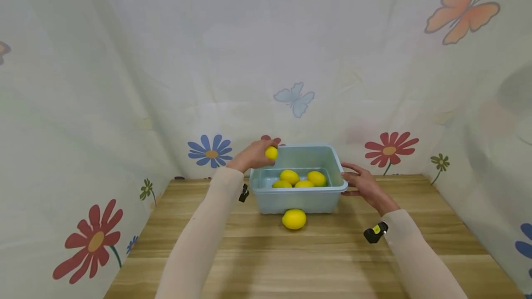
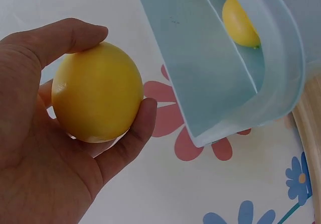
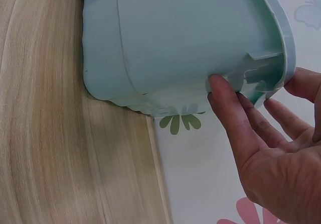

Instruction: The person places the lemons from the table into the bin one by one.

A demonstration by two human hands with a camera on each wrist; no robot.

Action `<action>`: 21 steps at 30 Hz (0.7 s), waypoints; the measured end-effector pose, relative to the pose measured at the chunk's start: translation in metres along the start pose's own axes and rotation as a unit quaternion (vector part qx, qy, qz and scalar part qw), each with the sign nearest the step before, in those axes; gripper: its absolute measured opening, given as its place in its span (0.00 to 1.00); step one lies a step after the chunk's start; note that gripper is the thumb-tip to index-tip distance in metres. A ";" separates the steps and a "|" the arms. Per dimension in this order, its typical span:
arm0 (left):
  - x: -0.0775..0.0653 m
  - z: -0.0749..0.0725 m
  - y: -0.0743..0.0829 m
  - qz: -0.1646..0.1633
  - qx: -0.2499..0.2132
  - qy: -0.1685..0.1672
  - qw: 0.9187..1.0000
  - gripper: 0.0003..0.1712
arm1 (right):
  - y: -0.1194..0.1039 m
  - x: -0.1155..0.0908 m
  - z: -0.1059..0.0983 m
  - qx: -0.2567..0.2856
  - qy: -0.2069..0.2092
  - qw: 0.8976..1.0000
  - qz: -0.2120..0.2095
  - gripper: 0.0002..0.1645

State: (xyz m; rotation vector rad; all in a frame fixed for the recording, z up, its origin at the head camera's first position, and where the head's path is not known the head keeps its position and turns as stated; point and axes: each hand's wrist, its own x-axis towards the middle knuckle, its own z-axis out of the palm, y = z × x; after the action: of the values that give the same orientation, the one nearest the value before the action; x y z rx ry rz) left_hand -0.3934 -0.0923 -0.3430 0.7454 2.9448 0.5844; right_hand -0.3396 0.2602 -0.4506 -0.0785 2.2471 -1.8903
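My left hand (image 1: 255, 155) grips a yellow lemon (image 2: 98, 92) between thumb and fingers. It holds the fruit above the left rim of a light blue plastic bin (image 1: 297, 200). Several lemons (image 1: 317, 178) lie on the bin's floor. On the right, my right hand (image 1: 365, 187) holds the bin by its rim. In the right wrist view, the fingers (image 3: 288, 116) of that hand touch the rim beside a handle recess, and one digit presses the outer wall below it. Another lemon (image 1: 293, 219) rests on the table in front of the bin.
The bin stands towards the back of a wood-grain table (image 1: 316, 262). Pale cloth walls (image 1: 232, 59) printed with flowers and butterflies enclose the table at the back and both sides.
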 end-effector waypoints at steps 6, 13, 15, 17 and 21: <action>0.007 0.003 0.002 -0.035 -0.016 -0.015 0.999 0.32 | -0.001 0.001 0.000 0.003 0.001 1.000 0.005 0.40; 0.017 0.004 0.001 -0.055 -0.004 -0.025 0.998 0.32 | -0.005 -0.001 0.000 -0.002 0.000 1.000 0.003 0.39; 0.019 0.004 0.001 -0.063 -0.009 -0.032 0.997 0.32 | -0.005 -0.001 0.000 0.000 0.000 1.000 0.005 0.40; 0.020 0.005 0.000 -0.075 -0.013 -0.039 0.996 0.33 | -0.005 -0.001 0.000 0.001 0.000 1.000 0.005 0.40; 0.025 0.007 -0.001 -0.106 -0.023 -0.050 0.993 0.33 | -0.003 -0.002 -0.001 -0.002 0.000 1.000 0.004 0.40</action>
State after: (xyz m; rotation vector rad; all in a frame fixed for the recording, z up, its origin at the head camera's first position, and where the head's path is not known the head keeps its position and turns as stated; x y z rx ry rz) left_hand -0.4149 -0.0788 -0.3487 0.4357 2.8573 0.5783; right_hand -0.3383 0.2608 -0.4473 -0.0709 2.2471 -1.8829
